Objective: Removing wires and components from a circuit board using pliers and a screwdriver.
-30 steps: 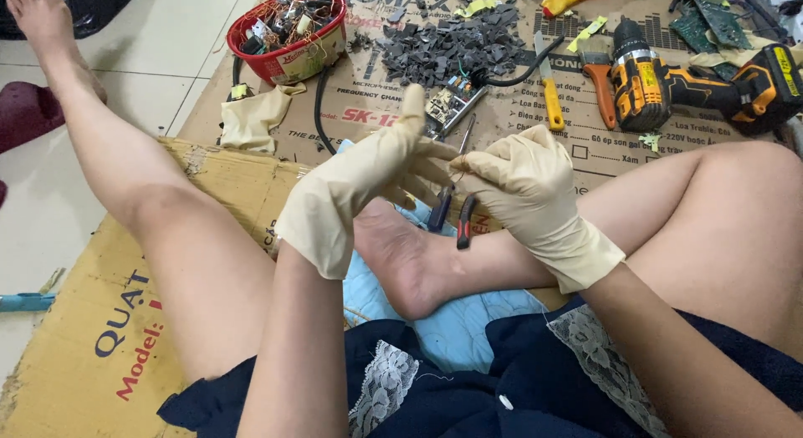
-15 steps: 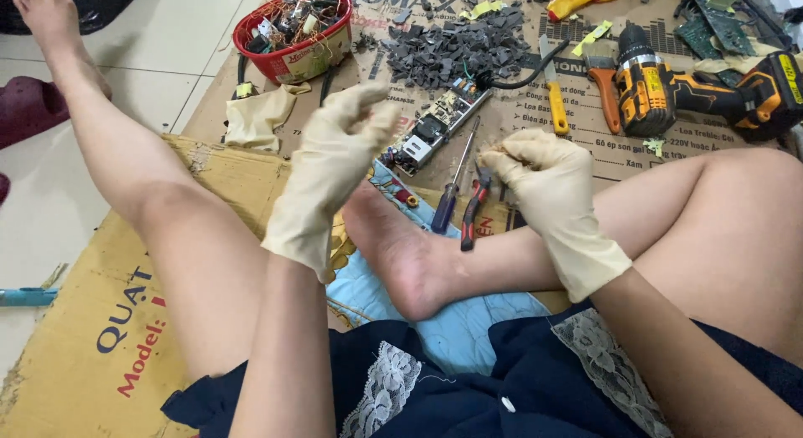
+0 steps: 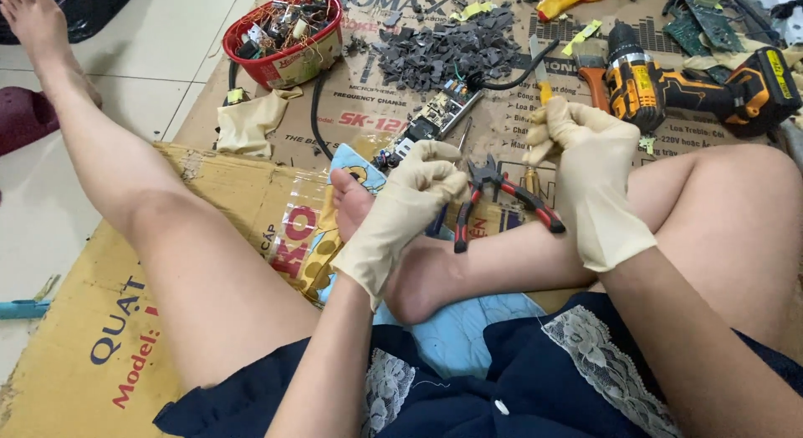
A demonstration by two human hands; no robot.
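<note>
Pliers (image 3: 502,199) x1, L hand (image 3: 418,195) gripping; R hand (image 3: 585,153) free.

The cream-gloved left hand (image 3: 418,187), raised with fingers spread over the circuit board half a second ago, is now lowered and curled just above the foot, beside the head of the red-and-black-handled pliers (image 3: 500,199). The cream-gloved right hand (image 3: 585,158) is now apart from the left and lifted higher. The pliers, earlier lying flat by the screwdriver, now rest across the shin.
</note>
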